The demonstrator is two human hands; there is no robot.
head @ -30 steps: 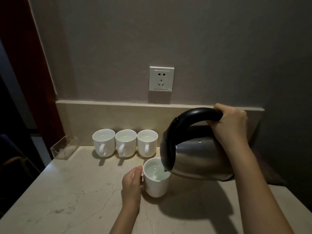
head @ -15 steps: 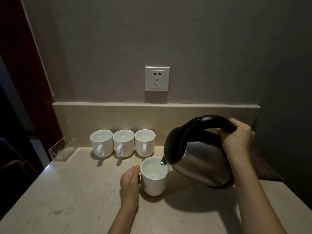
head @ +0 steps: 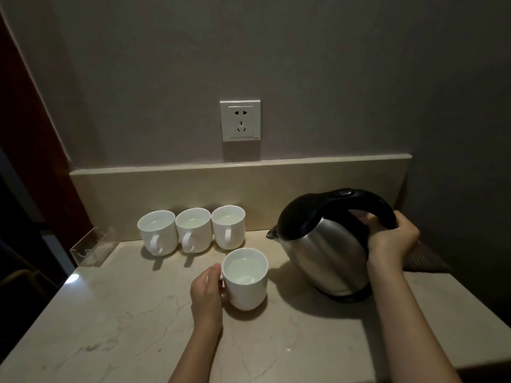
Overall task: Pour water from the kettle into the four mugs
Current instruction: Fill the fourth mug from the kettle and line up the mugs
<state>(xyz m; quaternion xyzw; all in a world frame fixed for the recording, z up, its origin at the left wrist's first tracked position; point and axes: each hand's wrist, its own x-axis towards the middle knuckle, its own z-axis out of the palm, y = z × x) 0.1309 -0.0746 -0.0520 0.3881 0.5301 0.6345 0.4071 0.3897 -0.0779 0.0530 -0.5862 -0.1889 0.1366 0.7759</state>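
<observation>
A steel kettle [head: 325, 252] with a black lid and handle stands almost upright on the marble counter [head: 116, 313], spout pointing left. My right hand [head: 391, 239] grips its handle from the right. A white mug [head: 246, 283] holding water stands just left of the kettle, and my left hand [head: 206, 291] holds it at its handle side. Three more white mugs with water stand in a row at the back: left [head: 157, 232], middle [head: 193, 229], right [head: 228, 226].
A clear plastic tray [head: 92, 246] lies at the counter's back left corner. A wall socket [head: 240, 120] sits above the backsplash ledge. A dark striped cushion [head: 425, 258] lies behind the kettle at the right. The counter drops off at the left and front.
The kettle has tipped back from pouring over the front mug, moved right and come down to the counter. My left hand has stayed at the front mug.
</observation>
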